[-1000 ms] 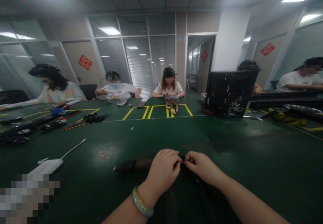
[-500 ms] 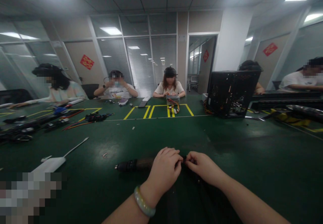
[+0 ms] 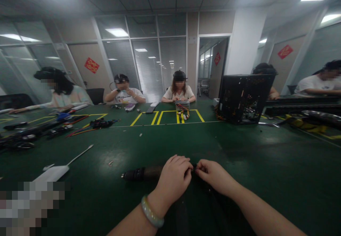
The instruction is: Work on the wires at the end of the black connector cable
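My left hand (image 3: 173, 179), with a pale bracelet on the wrist, is curled shut near the table's front edge. My right hand (image 3: 213, 175) pinches right beside it, fingertips almost touching. Between them is something small and dark that I cannot make out. A dark cylindrical tool (image 3: 141, 174) lies on the green table (image 3: 239, 158) and runs left from under my left hand. Dark cables or straps (image 3: 202, 207) lie under and in front of my wrists.
A white flat tool with a thin handle (image 3: 57, 170) lies at the left. Black cable bundles (image 3: 32, 135) cover the far left. A black computer case (image 3: 245, 97) stands at the back right. Several people sit across and at both sides. A power supply with coloured wires (image 3: 182, 107) sits in a yellow-marked box.
My hands stay together in the same spot. The view has shifted slightly. The person across at the left has raised both hands towards the head.
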A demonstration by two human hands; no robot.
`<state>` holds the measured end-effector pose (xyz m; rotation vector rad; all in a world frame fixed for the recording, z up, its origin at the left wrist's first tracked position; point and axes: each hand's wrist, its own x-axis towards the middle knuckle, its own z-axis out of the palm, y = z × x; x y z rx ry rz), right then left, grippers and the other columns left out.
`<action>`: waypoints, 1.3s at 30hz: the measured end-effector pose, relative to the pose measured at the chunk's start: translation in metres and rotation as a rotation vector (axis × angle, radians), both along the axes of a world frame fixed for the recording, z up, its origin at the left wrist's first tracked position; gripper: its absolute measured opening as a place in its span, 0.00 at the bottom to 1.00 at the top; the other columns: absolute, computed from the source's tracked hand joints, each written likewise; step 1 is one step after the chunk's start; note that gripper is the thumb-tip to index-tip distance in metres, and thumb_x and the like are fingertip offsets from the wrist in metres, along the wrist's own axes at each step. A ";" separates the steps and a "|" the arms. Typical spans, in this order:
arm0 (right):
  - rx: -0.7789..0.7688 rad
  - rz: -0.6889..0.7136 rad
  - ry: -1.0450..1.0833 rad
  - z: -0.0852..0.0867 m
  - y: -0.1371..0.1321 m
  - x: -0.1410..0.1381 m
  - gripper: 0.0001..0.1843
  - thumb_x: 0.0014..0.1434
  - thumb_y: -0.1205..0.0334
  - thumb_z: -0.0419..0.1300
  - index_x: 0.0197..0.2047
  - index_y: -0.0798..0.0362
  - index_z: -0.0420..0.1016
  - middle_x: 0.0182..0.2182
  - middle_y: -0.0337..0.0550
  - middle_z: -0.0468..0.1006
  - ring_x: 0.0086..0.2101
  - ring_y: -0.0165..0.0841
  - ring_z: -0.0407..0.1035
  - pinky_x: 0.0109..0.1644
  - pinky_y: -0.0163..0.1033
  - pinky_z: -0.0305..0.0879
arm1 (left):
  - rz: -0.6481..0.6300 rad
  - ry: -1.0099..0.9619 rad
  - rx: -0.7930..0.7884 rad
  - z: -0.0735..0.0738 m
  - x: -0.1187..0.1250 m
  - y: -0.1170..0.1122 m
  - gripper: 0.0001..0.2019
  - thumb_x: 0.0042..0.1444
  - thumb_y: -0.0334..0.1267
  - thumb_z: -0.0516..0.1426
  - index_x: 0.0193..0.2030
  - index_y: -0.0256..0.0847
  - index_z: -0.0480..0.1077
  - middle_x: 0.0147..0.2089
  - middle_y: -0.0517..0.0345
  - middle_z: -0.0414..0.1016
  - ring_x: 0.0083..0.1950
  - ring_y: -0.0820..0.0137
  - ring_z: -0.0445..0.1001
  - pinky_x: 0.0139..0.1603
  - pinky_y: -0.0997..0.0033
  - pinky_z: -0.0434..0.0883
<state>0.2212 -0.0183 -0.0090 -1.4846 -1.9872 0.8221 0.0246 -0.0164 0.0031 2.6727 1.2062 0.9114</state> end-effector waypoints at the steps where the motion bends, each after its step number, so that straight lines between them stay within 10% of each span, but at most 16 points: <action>1: 0.002 -0.001 -0.002 0.000 0.000 0.000 0.07 0.60 0.60 0.56 0.33 0.53 0.72 0.25 0.36 0.75 0.26 0.29 0.67 0.28 0.31 0.55 | -0.001 -0.004 -0.002 0.000 0.000 0.000 0.09 0.57 0.30 0.54 0.43 0.45 0.72 0.49 0.59 0.75 0.53 0.65 0.70 0.64 0.54 0.58; 39: -0.048 -0.028 0.018 -0.001 -0.001 -0.002 0.09 0.60 0.57 0.58 0.36 0.52 0.76 0.29 0.38 0.77 0.28 0.30 0.68 0.29 0.31 0.56 | -0.016 0.080 -0.096 -0.001 0.002 0.005 0.05 0.59 0.33 0.56 0.40 0.45 0.72 0.44 0.59 0.75 0.47 0.65 0.72 0.51 0.62 0.67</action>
